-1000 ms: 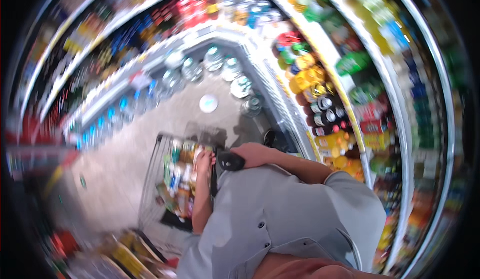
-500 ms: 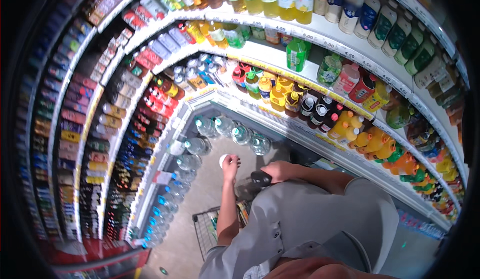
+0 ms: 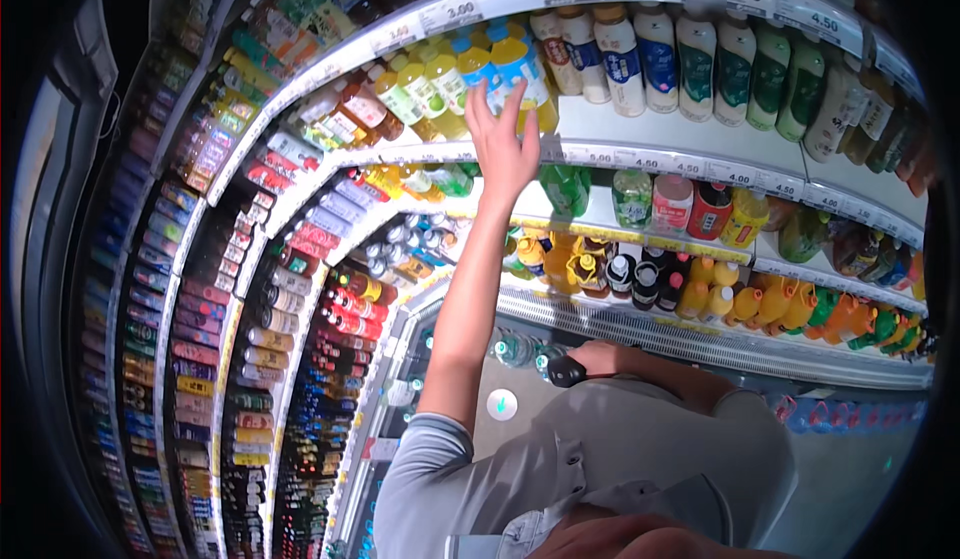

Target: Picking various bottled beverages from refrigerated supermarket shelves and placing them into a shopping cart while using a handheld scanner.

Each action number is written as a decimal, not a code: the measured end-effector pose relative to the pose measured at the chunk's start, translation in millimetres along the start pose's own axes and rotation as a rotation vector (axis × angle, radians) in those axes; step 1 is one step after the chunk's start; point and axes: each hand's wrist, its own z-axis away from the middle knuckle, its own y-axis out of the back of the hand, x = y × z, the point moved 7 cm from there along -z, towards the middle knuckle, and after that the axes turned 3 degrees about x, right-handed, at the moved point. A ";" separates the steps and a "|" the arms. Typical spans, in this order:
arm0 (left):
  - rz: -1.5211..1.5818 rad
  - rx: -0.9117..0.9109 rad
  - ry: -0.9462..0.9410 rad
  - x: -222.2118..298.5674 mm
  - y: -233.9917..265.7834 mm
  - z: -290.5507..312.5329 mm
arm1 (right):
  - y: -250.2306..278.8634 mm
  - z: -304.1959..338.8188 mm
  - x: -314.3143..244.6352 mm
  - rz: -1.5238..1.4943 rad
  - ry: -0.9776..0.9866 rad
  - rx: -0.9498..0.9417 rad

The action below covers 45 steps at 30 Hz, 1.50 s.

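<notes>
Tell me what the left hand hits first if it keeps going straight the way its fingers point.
Most likely the yellow bottle with a blue cap on the upper shelf: the left hand reaches up with spread fingertips already at it. Whether they touch is unclear.

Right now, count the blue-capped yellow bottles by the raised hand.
2 blue-capped bottles, side by side on the top shelf, at the left hand. Others may hide behind them.

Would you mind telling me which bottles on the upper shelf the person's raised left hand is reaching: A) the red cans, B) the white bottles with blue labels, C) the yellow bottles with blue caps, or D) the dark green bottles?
C: the left hand has its fingers spread against the yellow bottles with blue caps, while the white bottles stand further right on the same shelf.
</notes>
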 end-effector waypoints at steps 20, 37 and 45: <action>0.485 0.465 0.130 -10.9 33.6 39.9 | 50.6 -12.1 10.5 -0.139 0.068 -0.038; 1.442 1.381 1.549 101.4 302.5 575.6 | -84.8 -56.8 -83.7 -0.082 0.336 -0.488; 0.993 1.685 1.449 216.8 355.0 668.7 | -144.7 -56.7 -137.7 0.013 0.363 -0.713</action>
